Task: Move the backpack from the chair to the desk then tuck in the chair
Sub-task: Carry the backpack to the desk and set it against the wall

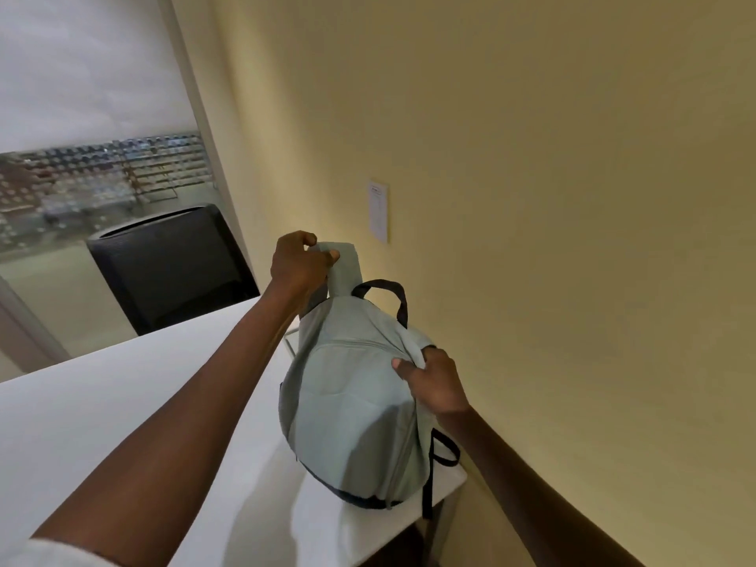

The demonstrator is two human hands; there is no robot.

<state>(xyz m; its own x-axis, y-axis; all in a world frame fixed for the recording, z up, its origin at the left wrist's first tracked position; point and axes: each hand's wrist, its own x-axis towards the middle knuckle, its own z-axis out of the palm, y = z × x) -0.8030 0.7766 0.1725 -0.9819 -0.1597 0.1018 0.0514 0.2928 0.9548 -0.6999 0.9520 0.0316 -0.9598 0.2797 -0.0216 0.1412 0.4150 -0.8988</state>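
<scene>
A pale green backpack with black trim rests on the right end of the white desk, close to the wall. My left hand pinches its pale shoulder strap and holds it up above the bag. My right hand grips a fold of fabric on the bag's right side. The black top handle arches free between the two hands. A black chair stands at the far side of the desk; the chair the bag came from is out of view.
A yellow wall runs along the desk's right side, with a white paper notice on it. A glass partition lies behind the black chair. The desk's near right corner is just below the bag.
</scene>
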